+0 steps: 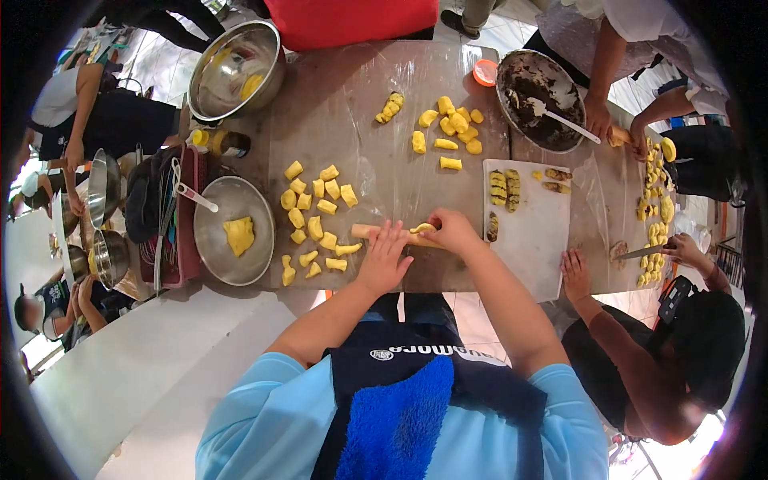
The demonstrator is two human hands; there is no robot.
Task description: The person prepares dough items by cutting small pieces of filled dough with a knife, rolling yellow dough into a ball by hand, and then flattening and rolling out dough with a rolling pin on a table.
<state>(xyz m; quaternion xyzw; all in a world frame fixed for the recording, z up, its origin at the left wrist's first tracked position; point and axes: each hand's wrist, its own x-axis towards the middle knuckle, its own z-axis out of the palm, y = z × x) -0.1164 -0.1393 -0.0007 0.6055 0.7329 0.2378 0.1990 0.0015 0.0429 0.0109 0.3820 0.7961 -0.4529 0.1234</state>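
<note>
A wooden rolling pin (364, 231) lies across the plastic-covered table in front of me. Over its left part my left hand (386, 258) rests palm down, fingers straight and slightly spread. My right hand (456, 231) pinches a small flattened piece of yellow dough (423, 228) above the pin. The right part of the pin passes under that hand, so its far end is partly hidden. Just left of my left hand several short yellow dough pieces (315, 227) are scattered. More cut dough pieces (458, 123) lie beyond my right hand.
Left stands a steel bowl (207, 264) with a dough lump, and a larger bowl (204, 90) behind it. A white board (528, 252) with dark-striped rolls (513, 191) lies right. Beyond is a bowl with dark filling (510, 78). At right a co-worker's hand holds a knife (642, 252).
</note>
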